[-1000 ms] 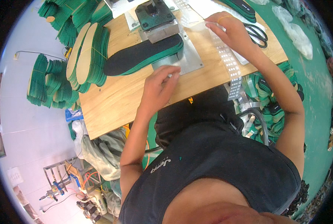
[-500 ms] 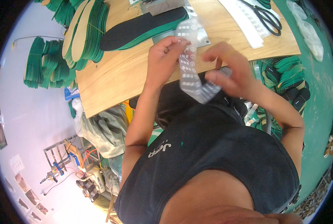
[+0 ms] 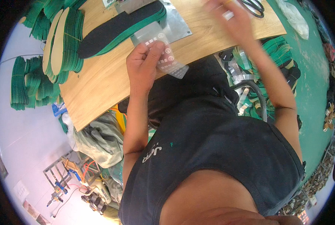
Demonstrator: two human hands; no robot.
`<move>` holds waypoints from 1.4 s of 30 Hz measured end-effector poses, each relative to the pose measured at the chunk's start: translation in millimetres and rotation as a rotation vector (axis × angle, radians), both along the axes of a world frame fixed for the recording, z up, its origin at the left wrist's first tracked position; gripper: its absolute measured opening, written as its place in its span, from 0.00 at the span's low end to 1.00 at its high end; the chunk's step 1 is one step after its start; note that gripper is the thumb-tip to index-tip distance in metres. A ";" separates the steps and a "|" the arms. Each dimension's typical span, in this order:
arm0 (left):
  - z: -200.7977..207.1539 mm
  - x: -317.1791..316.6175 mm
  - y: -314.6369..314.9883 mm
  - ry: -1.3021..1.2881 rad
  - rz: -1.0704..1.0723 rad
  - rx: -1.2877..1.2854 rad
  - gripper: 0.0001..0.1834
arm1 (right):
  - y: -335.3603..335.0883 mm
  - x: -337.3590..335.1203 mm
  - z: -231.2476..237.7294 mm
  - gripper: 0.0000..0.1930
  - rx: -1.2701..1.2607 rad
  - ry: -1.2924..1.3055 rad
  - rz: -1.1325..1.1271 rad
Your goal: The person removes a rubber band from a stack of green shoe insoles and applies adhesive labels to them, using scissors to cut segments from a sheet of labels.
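My left hand (image 3: pixel 143 67) is closed at the near edge of the table, thumb and fingers pinching a strip of clear film (image 3: pixel 167 56) with rows of white printed marks. The strip's lower end hangs past the table edge. Just beyond it lies a black-topped insole (image 3: pixel 122 28) on green layers, partly on a metal plate (image 3: pixel 178 24). Over the right part of the table, my right hand (image 3: pixel 233 20) is smeared by motion. A small white patch (image 3: pixel 228 15) shows by its fingers; whether they hold it is unclear. Black-handled scissors (image 3: pixel 255 7) lie beside that hand.
Bundled green and beige insoles (image 3: pixel 64 45) stand at the table's left, with more green stacks (image 3: pixel 30 82) beyond. To the right below the wooden table (image 3: pixel 96 90) are piled insoles (image 3: pixel 276 52) and silvery strips (image 3: pixel 242 75). A cloth-covered heap (image 3: pixel 101 138) sits lower left.
My right hand has left the lower end of the film strip and moved up and away over the table. My left hand keeps the strip, which looks shorter now. The whole view has shifted.
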State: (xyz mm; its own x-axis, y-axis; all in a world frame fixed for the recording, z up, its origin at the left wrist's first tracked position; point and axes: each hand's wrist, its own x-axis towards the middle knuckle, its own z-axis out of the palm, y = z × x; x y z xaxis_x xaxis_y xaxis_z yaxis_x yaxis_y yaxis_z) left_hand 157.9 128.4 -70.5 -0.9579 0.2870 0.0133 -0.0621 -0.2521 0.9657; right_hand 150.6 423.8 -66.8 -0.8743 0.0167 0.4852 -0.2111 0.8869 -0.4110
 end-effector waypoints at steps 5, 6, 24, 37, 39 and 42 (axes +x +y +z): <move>0.8 -3.5 6.7 0.075 -0.062 -0.036 0.09 | 184.9 -49.9 -17.3 0.16 0.163 -0.103 -0.211; -1.1 -1.3 4.0 0.053 -0.035 0.003 0.09 | 181.7 -51.1 -5.1 0.16 0.264 -0.198 -0.138; 16.9 -7.1 16.3 0.015 0.117 0.114 0.07 | 96.8 46.7 66.6 0.33 -0.334 -0.511 0.163; 18.6 -11.4 9.1 0.027 0.141 0.100 0.05 | -7.1 81.8 38.7 0.66 -0.983 -1.051 0.500; 21.1 -8.0 10.2 0.033 0.137 0.073 0.05 | -5.7 77.0 38.5 0.65 -0.958 -1.044 0.520; 22.2 -5.7 13.9 0.026 0.064 0.096 0.04 | -0.9 77.5 36.0 0.60 -0.946 -1.031 0.584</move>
State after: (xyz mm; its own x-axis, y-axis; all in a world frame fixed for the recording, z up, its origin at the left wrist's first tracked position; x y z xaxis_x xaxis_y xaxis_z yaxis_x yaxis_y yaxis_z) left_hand 152.2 142.3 -48.3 -0.9731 0.2216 0.0625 -0.0186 -0.3463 0.9379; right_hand 228.1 422.9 -30.8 -0.8085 -0.4969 -0.3152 0.2979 0.1163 -0.9475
